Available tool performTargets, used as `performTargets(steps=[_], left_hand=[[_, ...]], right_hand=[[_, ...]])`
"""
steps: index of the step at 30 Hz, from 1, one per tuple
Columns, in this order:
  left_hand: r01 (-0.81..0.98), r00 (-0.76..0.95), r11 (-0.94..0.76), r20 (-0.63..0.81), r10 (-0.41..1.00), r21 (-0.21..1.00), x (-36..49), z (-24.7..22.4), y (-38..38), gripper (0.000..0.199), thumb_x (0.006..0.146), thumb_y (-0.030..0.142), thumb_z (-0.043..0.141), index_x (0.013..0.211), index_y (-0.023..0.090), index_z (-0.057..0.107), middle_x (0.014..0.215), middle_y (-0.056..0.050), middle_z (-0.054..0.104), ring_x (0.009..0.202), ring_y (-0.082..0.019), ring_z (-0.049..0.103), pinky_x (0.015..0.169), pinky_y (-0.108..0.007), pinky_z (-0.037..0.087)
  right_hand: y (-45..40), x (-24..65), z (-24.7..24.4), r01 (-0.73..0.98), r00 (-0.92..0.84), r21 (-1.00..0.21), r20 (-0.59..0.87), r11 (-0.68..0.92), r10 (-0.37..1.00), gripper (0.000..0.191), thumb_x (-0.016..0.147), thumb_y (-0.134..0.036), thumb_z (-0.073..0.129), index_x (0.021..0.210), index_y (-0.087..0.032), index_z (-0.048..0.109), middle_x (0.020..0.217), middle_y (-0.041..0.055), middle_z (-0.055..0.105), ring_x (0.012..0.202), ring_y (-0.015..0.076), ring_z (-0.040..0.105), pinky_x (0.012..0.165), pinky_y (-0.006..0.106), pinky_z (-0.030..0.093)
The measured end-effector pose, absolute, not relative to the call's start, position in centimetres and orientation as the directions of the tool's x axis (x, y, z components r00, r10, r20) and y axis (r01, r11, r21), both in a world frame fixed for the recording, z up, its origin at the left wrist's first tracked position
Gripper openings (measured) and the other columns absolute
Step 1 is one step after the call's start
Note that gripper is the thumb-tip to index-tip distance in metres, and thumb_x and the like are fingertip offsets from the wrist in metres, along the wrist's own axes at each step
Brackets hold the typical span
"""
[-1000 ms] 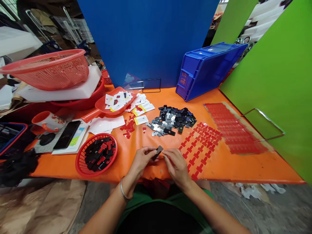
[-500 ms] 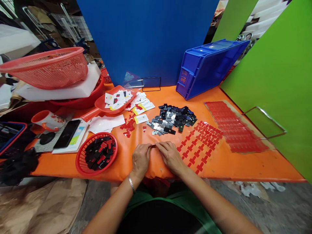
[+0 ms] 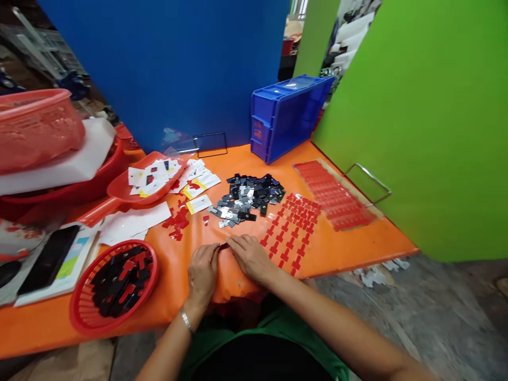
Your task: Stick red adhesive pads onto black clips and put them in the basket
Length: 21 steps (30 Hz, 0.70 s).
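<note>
My left hand (image 3: 203,272) and my right hand (image 3: 251,257) meet near the front edge of the orange table. Between their fingertips they pinch a small dark flat piece (image 3: 223,245), mostly covered by the fingers. Just beyond lies a heap of black and silvery flat pieces (image 3: 250,196). To the right of my right hand, red T-shaped stickers (image 3: 288,227) are laid out in rows on the tabletop. On the left stands a round red basket (image 3: 79,312) holding black pieces (image 3: 107,286), some with red stickers on them.
A red scoop (image 3: 119,191) full of paper cards, a loose card (image 3: 199,204) and red scraps (image 3: 177,222) lie at the left. A blue bin (image 3: 262,121) rests on its side at the back. Red sticker sheet (image 3: 337,198) lies right, beside a green panel (image 3: 416,132). A phone (image 3: 50,259) is far left.
The view has turned to the right, so the table's things appear shifted left. Both hands keep pinching the small dark piece at about the same spot on the table.
</note>
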<state>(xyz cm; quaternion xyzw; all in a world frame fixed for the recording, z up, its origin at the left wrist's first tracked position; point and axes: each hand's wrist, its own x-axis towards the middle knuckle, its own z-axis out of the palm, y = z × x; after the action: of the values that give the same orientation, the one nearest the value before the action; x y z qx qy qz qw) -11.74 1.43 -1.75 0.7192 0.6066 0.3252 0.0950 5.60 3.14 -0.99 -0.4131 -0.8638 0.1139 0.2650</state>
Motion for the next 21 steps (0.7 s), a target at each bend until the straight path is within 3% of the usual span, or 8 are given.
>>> performTargets(steps=[3, 6, 10, 14, 21], left_hand=[[0.784, 0.029, -0.195, 0.279, 0.96, 0.59, -11.7, -1.0, 1.7, 0.023, 0.089, 0.027, 0.043, 0.097, 0.018, 0.064, 0.097, -0.008, 0.067, 0.09, -0.023, 0.06, 0.082, -0.036, 0.046], [0.712, -0.095, -0.014, 0.115, 0.989, 0.702, -11.5, 0.4, 2.0, 0.023, 0.088, 0.032, 0.043, 0.097, 0.019, 0.059, 0.093, -0.008, 0.068, 0.087, -0.024, 0.063, 0.079, -0.037, 0.048], [0.381, -0.118, 0.154, -0.118, 0.986, 0.912, -10.1, 1.6, 3.1, 0.025, 0.085, 0.04, 0.048, 0.097, 0.019, 0.054, 0.086, -0.006, 0.069, 0.085, -0.022, 0.066, 0.079, -0.036, 0.05], [-0.053, 0.001, 0.294, -0.294, 0.956, 0.954, -6.8, 1.8, 4.9, 0.033, 0.078, 0.042, 0.057, 0.096, 0.016, 0.05, 0.079, -0.007, 0.068, 0.071, -0.02, 0.067, 0.07, -0.035, 0.054], [-0.19, 0.192, 0.407, -0.373, 0.908, 0.893, -0.7, 2.5, 8.2, 0.014, 0.082, 0.024, 0.057, 0.087, 0.015, 0.048, 0.076, -0.006, 0.067, 0.061, -0.012, 0.064, 0.063, -0.028, 0.055]], right_hand=[[4.0, 8.1, -0.3, 0.598, -0.276, -0.632, 0.414, 0.492, 0.867, 0.038, 0.088, -0.018, 0.043, 0.126, -0.015, 0.043, 0.119, 0.0133, 0.054, 0.101, 0.021, 0.051, 0.082, 0.035, 0.045], [5.6, 12.6, 0.3, 0.598, 0.078, -0.77, 0.33, 0.221, 0.941, 0.016, 0.086, -0.021, 0.045, 0.099, -0.018, 0.054, 0.09, 0.0071, 0.059, 0.077, 0.0177, 0.055, 0.067, 0.03, 0.046], [8.2, 18.8, 0.3, 0.724, 0.298, -0.69, 0.311, -0.001, 0.903, 0.012, 0.08, -0.016, 0.046, 0.072, -0.019, 0.054, 0.074, 0.004, 0.057, 0.071, 0.0175, 0.053, 0.069, 0.029, 0.043], [10.3, 21.5, -0.1, 0.803, 0.316, -0.578, 0.209, -0.144, 0.925, 0.017, 0.079, -0.013, 0.043, 0.075, -0.017, 0.059, 0.084, 0.0065, 0.061, 0.08, 0.0175, 0.055, 0.076, 0.027, 0.041], [12.4, 21.0, 0.1, 0.823, 0.345, -0.509, 0.092, -0.254, 0.934, 0.015, 0.08, -0.02, 0.049, 0.078, -0.017, 0.063, 0.091, 0.0086, 0.061, 0.08, 0.0184, 0.057, 0.069, 0.027, 0.04]])
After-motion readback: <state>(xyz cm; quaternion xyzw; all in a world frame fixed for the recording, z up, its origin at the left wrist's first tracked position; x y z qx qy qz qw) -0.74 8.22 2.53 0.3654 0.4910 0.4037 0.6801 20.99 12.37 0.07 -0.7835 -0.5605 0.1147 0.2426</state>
